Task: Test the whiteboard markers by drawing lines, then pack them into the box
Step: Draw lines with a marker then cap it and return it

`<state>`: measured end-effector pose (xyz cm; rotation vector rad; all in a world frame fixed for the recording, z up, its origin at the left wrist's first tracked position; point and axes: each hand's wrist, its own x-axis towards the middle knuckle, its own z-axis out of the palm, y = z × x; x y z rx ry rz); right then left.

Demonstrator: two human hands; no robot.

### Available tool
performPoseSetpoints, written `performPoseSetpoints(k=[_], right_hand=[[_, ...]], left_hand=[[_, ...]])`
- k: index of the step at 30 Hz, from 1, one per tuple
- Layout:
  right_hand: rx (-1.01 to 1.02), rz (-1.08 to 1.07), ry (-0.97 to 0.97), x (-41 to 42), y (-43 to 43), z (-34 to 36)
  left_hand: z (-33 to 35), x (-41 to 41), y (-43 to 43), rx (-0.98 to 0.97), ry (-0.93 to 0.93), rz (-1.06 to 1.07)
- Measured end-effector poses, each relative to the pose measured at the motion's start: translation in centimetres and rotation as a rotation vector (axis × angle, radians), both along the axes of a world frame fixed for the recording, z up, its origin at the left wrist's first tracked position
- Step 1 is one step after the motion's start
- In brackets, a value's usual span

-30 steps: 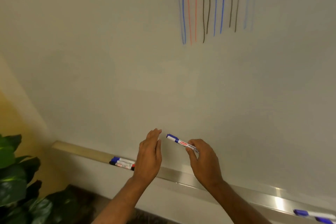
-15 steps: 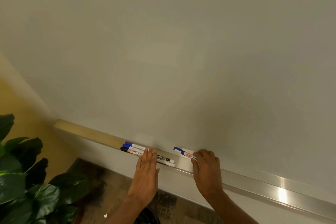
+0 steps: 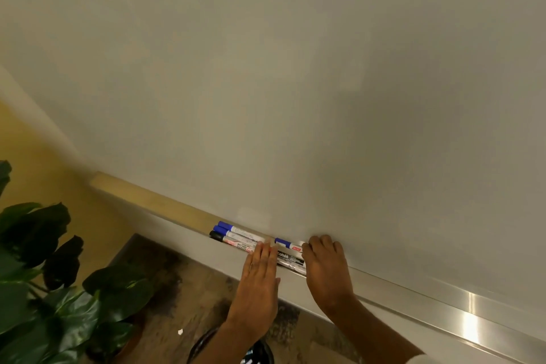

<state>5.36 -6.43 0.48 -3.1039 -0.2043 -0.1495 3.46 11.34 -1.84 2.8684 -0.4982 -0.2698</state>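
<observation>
A blue-capped whiteboard marker (image 3: 288,244) lies on the metal tray (image 3: 413,294) at the foot of the whiteboard (image 3: 295,83), and my right hand (image 3: 326,267) grips its right end with curled fingers. Left of it a bundle of several markers (image 3: 236,236) with blue and black caps rests in the tray. My left hand (image 3: 260,278) lies flat with straight fingers, its fingertips on the bundle's right part. More markers (image 3: 291,260) show between the two hands. No box is in view.
A potted plant (image 3: 44,289) with large dark leaves stands at the lower left. Below the tray is a patterned floor (image 3: 177,289) and a dark round object (image 3: 230,349) at the bottom edge. A yellow wall (image 3: 44,156) borders the board's left side.
My right hand brought the blue marker down from in front of the board onto the tray. My left hand dropped onto the marker bundle. The view tilted down, so the drawn lines left the frame.
</observation>
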Motion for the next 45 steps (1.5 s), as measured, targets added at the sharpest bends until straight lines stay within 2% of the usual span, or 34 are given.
performPoseSetpoints(k=[2,5,9,13,17,29,35,42,45], right_hand=[[0.0,0.014,0.022,0.4,0.5,-0.7],[-0.004,0.018,0.036,0.9,1.0,-1.8],[0.008,0.024,0.015,1.2,1.6,-2.6],[0.016,0.028,-0.038,1.4,2.0,-3.1],[0.015,0.008,-0.035,1.5,2.2,-3.7],[0.124,-0.013,-0.12,0.6,2.0,-3.9],[0.217,-0.032,-0.278,-2.3,0.7,-2.3],[0.399,-0.054,-0.27,-6.7,-1.6,0.5],[0.408,-0.099,-0.249,-8.5,-3.3,2.1]], left_hand=[[-0.3,0.2,-0.1,-0.013,-0.011,0.002],[-2.2,0.6,0.3,-0.067,-0.13,0.037],[-3.0,0.8,0.0,-0.153,-0.05,0.079],[-4.2,0.9,-0.2,-0.107,-0.046,0.034],[-5.0,1.1,-0.1,-0.114,-0.051,0.08],[-3.1,1.5,-0.5,-0.132,-0.072,0.062],[-0.9,0.8,-1.3,-0.166,-0.067,0.057],[1.1,-1.0,-3.3,-0.201,-0.127,0.056],[2.5,-2.3,-5.0,-0.214,-0.158,0.018]])
